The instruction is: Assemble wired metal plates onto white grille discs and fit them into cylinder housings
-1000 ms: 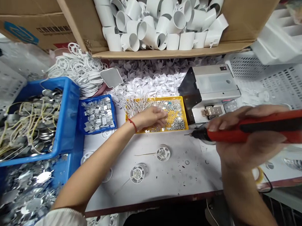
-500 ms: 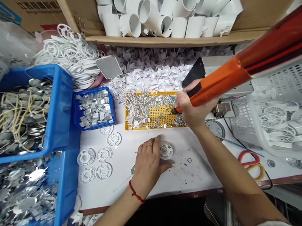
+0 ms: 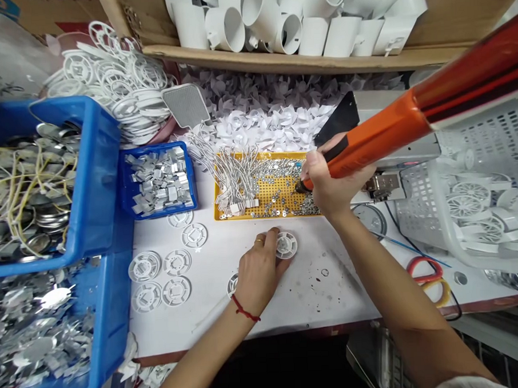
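My left hand (image 3: 261, 268) grips the left edge of a round white plastic disc (image 3: 286, 245) lying on the white tabletop, its fingers and thumb closed on the rim. My right hand (image 3: 336, 185) is wrapped round an orange electric screwdriver (image 3: 374, 134). The tool slants down to the left, its black tip over the screws in a yellow perforated tray (image 3: 265, 189). White wires with small connectors (image 3: 237, 186) lie in the tray's left part. Another white disc (image 3: 232, 285) is partly hidden behind my left wrist, and several more discs (image 3: 177, 262) lie to the left.
Blue bins (image 3: 98, 184) with metal parts and wired pieces stand at the left. A small blue tray (image 3: 159, 212) holds metal clips. Scissors (image 3: 425, 269) and a white basket (image 3: 418, 210) are at the right. A cardboard box (image 3: 279, 61) of white tubes stands behind.
My left hand has moved slightly right and closed on the disc's edge; before, its fingers lay stretched beside the disc. The right hand and screwdriver stay over the tray. The view has shifted slightly.
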Motion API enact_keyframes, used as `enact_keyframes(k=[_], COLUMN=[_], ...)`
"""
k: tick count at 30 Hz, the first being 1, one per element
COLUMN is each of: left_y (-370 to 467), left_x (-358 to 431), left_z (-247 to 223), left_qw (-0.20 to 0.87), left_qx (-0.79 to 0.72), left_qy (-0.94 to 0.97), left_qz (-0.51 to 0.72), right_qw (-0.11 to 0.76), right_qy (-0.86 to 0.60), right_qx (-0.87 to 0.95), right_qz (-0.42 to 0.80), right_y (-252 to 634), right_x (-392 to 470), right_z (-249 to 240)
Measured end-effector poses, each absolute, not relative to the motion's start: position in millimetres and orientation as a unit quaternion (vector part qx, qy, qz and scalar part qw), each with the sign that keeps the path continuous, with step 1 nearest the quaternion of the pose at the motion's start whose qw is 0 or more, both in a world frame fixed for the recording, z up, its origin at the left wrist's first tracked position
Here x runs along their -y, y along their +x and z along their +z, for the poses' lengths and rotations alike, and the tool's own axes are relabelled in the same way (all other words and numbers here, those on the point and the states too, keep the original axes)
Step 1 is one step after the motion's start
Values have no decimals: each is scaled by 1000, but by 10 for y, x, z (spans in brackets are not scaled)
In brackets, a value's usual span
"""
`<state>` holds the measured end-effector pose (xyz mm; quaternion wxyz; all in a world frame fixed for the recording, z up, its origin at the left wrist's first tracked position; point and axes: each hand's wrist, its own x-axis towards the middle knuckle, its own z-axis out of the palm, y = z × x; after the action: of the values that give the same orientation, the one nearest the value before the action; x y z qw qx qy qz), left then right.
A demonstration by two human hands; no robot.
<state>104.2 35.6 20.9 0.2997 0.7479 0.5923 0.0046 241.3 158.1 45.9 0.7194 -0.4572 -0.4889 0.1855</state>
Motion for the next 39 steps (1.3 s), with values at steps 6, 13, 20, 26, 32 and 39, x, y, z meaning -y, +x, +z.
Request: enact_keyframes(k=[6,13,20,26,32,39], left_y=[1077,1083,1084,1080,1088,1084], left_x=[-450,-432,-419,-419,-430,-423], left_z=[241,255,227,216,242,211], left_qw=[351,356,345,348,353,369], left_qx=[-604,-605,-605,-603,-611,-604], left_qy=[715,711,716,717,708,705], left_qz=[-6,22,39,37,37,54], right_qw=[771,708,711,682,673,663], right_qy=[-393,-426,-429,-414,-403,-377], right_qx=[452,453,472,515,533,558], right_qz=[214,335,295,313,316,326], right_y=[2467,2342,2290,2278,2281,2300], right_x=[-1227,-697,-725,-642,-648,-634], right_z=[929,850,653,690,687,593])
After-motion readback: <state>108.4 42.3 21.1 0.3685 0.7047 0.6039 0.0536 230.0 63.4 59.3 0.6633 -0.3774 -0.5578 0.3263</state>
